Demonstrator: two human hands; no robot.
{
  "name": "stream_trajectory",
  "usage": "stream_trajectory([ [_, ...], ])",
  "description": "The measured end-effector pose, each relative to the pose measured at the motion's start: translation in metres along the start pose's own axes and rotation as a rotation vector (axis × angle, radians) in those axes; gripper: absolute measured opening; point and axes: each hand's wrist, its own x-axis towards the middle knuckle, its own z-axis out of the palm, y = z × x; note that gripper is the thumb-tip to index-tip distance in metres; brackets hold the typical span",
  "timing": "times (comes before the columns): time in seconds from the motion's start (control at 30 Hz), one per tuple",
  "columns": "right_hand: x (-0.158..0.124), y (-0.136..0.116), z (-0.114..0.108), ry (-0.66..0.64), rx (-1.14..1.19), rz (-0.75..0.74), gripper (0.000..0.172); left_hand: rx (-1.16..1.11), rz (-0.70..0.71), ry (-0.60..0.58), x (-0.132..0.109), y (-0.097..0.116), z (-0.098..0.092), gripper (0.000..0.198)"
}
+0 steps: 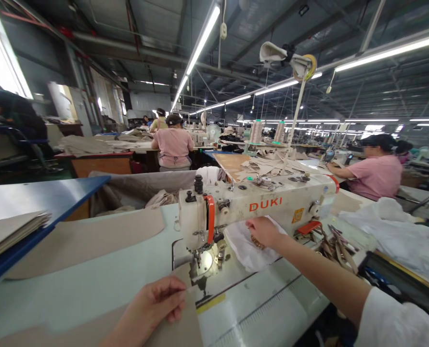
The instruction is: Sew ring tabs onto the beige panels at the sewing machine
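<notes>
My left hand [160,301] is closed in a pinch on the edge of a beige fabric piece [181,323], just in front of the sewing machine's needle plate [205,262]. At the white bag [239,246], which lies spread on the machine bed under the arm, is my right hand [265,231]. Its fingers are drawn together over small brown-gold pieces [258,242] in the bag; what the fingertips hold is hidden. The white sewing machine [236,207] stands across the table, its needle and presser foot [199,255] to the left of the bag.
A long beige panel [91,241] lies on the table at left, beside stacked panels [12,233] on a blue-edged table. Scissors and scraps [339,248] fill a tray at right, near white plastic [398,231]. Co-workers in pink [173,144] sit beyond the machine.
</notes>
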Motion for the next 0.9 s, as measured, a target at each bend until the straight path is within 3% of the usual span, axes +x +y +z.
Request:
stream_trajectory([
  [0.17, -0.032, -0.005, 0.000, 0.127, 0.515, 0.009, 0.031, 0.014, 0.020, 0.012, 0.000, -0.001, 0.001, 0.042],
  [0.33, -0.081, -0.031, 0.015, 0.145, 0.901, -0.012, 0.039, 0.058, 0.062, 0.001, -0.008, 0.008, 0.009, 0.037],
  [0.53, -0.101, -0.069, 0.025, -0.069, 1.782, 0.195, 0.030, 0.117, 0.146, 0.053, -0.019, 0.013, 0.018, 0.026],
  [0.67, -0.100, -0.094, 0.036, -0.111, 1.854, 0.239, 0.032, 0.216, 0.223, 0.091, -0.027, 0.015, 0.023, 0.019],
  [0.9, -0.087, -0.122, 0.069, -0.173, 1.660, 0.170, 0.044, 0.321, 0.286, 0.238, -0.032, 0.018, 0.027, 0.019],
])
